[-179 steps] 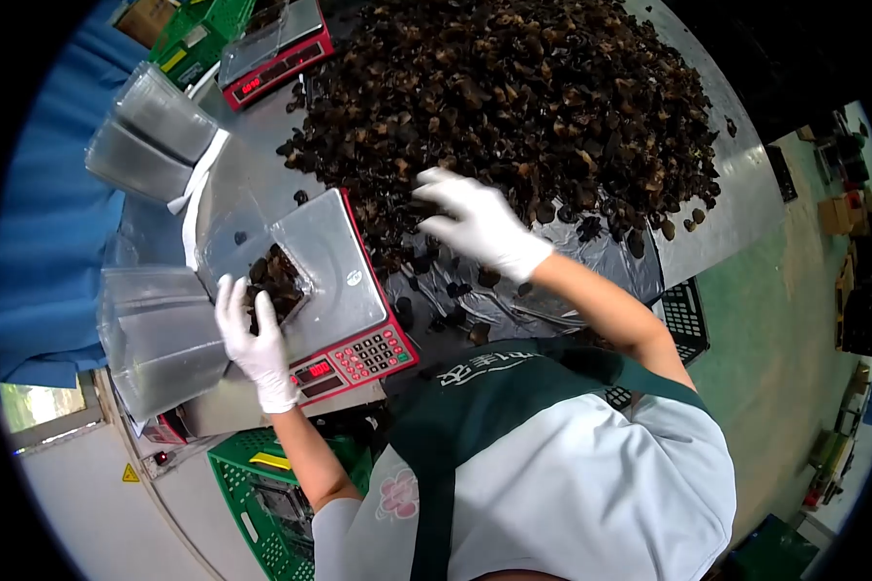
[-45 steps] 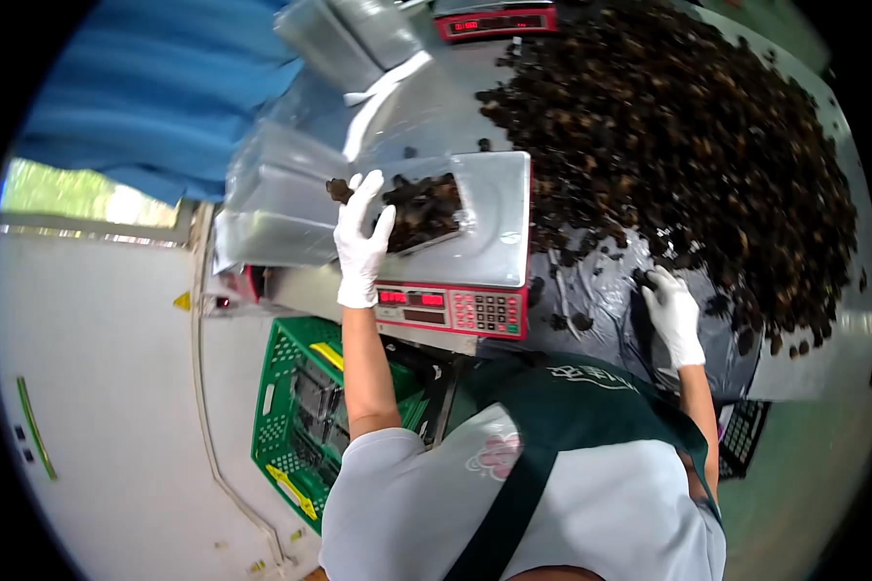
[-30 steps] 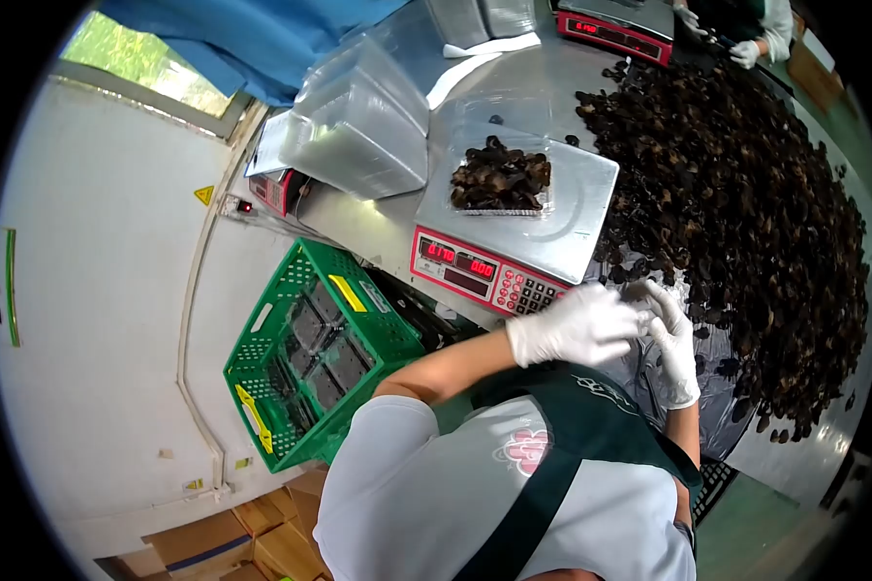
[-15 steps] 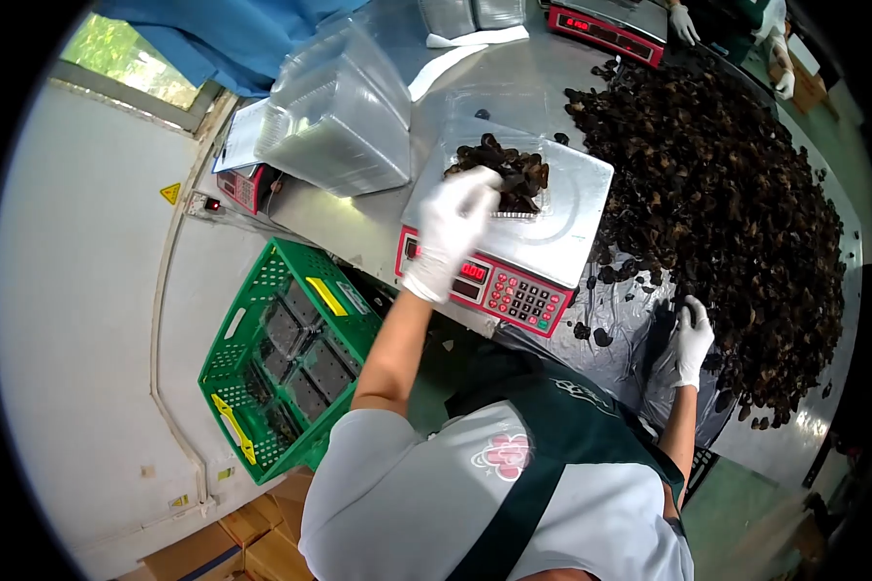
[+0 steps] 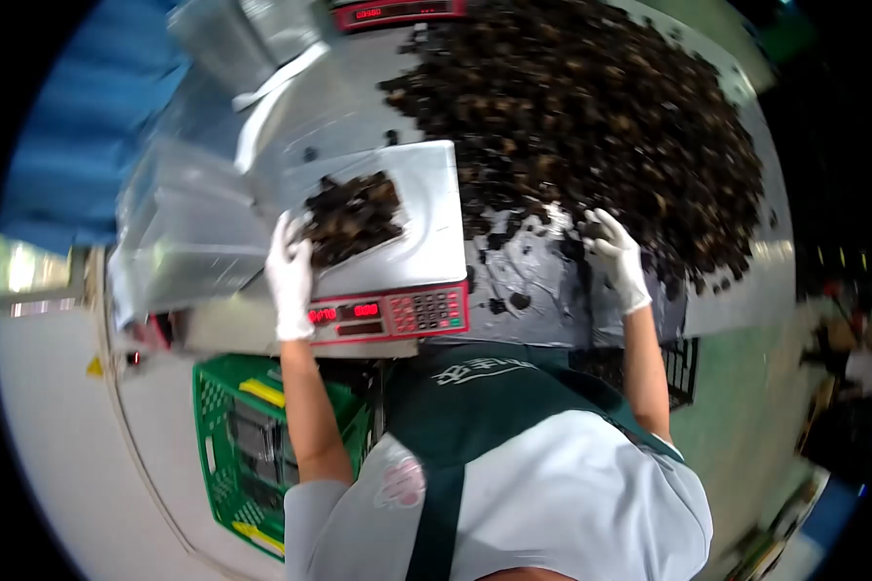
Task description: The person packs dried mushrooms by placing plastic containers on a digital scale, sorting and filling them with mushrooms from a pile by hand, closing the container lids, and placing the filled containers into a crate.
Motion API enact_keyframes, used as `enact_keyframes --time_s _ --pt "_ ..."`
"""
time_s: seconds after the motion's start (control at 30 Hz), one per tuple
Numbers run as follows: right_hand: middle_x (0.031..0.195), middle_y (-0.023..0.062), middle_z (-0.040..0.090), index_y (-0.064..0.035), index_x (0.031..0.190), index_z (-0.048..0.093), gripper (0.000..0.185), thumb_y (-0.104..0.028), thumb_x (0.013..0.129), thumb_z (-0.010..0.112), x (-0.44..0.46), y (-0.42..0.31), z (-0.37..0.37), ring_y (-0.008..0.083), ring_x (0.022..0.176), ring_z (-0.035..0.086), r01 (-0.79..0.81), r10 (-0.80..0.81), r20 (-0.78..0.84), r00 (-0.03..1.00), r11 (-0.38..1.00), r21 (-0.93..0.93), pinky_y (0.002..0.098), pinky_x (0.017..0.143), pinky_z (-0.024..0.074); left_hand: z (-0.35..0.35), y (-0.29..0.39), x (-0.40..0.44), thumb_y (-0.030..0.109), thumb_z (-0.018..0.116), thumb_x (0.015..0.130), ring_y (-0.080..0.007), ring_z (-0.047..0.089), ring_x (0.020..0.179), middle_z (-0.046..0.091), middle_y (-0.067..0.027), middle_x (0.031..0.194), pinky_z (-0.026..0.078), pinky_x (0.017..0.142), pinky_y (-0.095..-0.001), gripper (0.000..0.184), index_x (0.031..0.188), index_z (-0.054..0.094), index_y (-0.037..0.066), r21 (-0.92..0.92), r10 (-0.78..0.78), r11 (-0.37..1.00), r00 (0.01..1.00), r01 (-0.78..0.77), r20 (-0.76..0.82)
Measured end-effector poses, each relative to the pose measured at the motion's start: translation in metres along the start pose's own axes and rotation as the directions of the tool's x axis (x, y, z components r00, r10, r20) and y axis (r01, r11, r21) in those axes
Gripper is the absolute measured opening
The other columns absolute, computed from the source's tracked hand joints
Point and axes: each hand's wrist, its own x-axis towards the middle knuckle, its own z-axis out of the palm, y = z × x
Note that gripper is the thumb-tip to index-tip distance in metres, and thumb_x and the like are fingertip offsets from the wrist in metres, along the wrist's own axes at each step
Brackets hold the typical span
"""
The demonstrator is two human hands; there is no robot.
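A clear tray of dark brown, fungus-like pieces (image 5: 354,218) rests on the metal plate of a red scale (image 5: 431,208). My left hand (image 5: 291,276), in a white glove, is at the tray's left edge with its fingers partly apart; nothing shows in it. My right hand (image 5: 618,259), gloved too, is at the near edge of a large heap of the same dark pieces (image 5: 591,126). Its fingers are curled, and dark pieces lie at their tips, but blur hides whether it grips any. Red digits are lit on the scale.
Stacked clear containers (image 5: 189,228) stand left of the scale, with more (image 5: 242,39) behind. A second red scale (image 5: 397,12) is at the back. Grey plastic sheeting (image 5: 543,290) lies before the heap. A green crate (image 5: 208,465) with packed trays is below the table.
The view has swung to the right. My left hand has moved from over the tray's near side to its left edge. My right hand has moved up to the heap's near edge.
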Motion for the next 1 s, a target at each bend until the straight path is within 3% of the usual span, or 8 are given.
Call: enact_keyframes --time_s 0.1,0.2,0.3,0.37,0.47,0.63,0.83,1.0 --pt "0.138 0.0135 0.050 0.0008 0.137 0.044 0.063 0.014 0.076 0.053 -0.007 0.009 0.000 0.0207 0.114 0.058 0.107 -0.133 0.097 0.986 0.966 0.234 0.0281 0.095 0.0452 0.010 0.006 -0.007 -0.007 0.053 0.085 -0.0073 0.052 0.083 0.058 -0.0106 0.130 0.044 0.083 -0.0211 0.059 0.141 0.041 0.006 -0.017 -0.010 1.000 1.000 0.010 0.014" --pt "0.139 0.0141 0.049 0.0040 0.138 0.042 0.063 0.014 0.077 0.054 -0.018 0.004 -0.001 0.0234 0.123 0.051 0.134 -0.147 0.047 0.988 0.968 0.213 0.0309 0.102 0.0404 0.019 0.013 -0.013 -0.005 0.055 0.085 -0.0056 0.051 0.077 0.059 -0.0102 0.129 0.046 0.078 -0.0198 0.060 0.142 0.041 0.008 0.002 -0.008 1.000 0.999 0.008 0.043" --pt "0.128 0.0124 0.057 0.0037 0.133 0.047 0.048 0.007 0.086 0.056 -0.040 -0.006 -0.007 0.0199 0.112 0.058 0.105 -0.097 -0.104 0.990 0.992 0.073 0.0277 0.093 0.0475 0.026 0.026 -0.019 -0.003 0.055 0.086 -0.0048 0.048 0.071 0.060 -0.0094 0.128 0.046 0.074 -0.0198 0.058 0.142 0.040 0.005 0.022 -0.052 0.999 0.996 0.050 0.077" --pt "0.115 0.0090 0.064 0.0032 0.127 0.054 0.033 -0.006 0.095 0.054 -0.059 -0.017 -0.010 0.0159 0.093 0.066 0.047 -0.042 -0.248 0.968 0.999 0.012 0.0257 0.077 0.0536 0.028 0.020 -0.020 -0.001 0.055 0.087 -0.0052 0.048 0.070 0.060 -0.0095 0.128 0.046 0.074 -0.0202 0.057 0.142 0.040 0.005 0.053 -0.009 0.999 0.996 0.004 0.093" --pt "0.095 0.0072 0.069 0.0017 0.117 0.061 0.029 -0.018 0.096 0.056 -0.083 -0.006 -0.047 0.0143 0.073 0.067 -0.071 0.012 -0.416 0.909 0.990 -0.125 0.0247 0.063 0.0529 0.030 0.015 -0.019 0.000 0.055 0.087 -0.0056 0.050 0.072 0.061 -0.0092 0.127 0.046 0.071 -0.0208 0.057 0.142 0.040 0.007 0.065 0.041 0.997 0.993 -0.048 0.108" --pt "0.089 0.0177 0.070 0.0046 0.106 0.061 0.044 -0.037 0.096 0.054 -0.112 -0.006 -0.050 0.0232 0.071 0.069 -0.198 0.167 -0.505 0.847 0.980 -0.009 0.0308 0.062 0.0542 0.027 0.017 -0.016 -0.002 0.056 0.086 -0.0043 0.047 0.069 0.061 -0.0084 0.127 0.045 0.066 -0.0184 0.059 0.143 0.040 0.008 0.052 0.035 0.998 0.988 -0.043 0.151" --pt "0.093 0.0199 0.070 0.0047 0.105 0.061 0.045 -0.039 0.096 0.053 -0.122 -0.005 -0.052 0.0243 0.073 0.069 -0.154 0.153 -0.482 0.862 0.987 0.039 0.0318 0.063 0.0541 0.026 0.022 -0.016 -0.003 0.056 0.087 -0.0028 0.047 0.069 0.060 -0.0078 0.128 0.044 0.065 -0.0169 0.059 0.143 0.040 0.008 0.041 0.033 0.998 0.985 -0.040 0.167" --pt "0.088 0.0174 0.071 0.0044 0.098 0.064 0.038 -0.033 0.095 0.057 -0.134 -0.004 -0.065 0.0202 0.070 0.068 -0.162 0.092 -0.528 0.844 0.983 -0.088 0.0287 0.062 0.0539 0.024 0.016 -0.015 -0.002 0.056 0.088 -0.0030 0.048 0.070 0.061 -0.0074 0.127 0.045 0.066 -0.0173 0.057 0.142 0.041 0.009 0.009 0.042 0.999 0.983 -0.045 0.177"
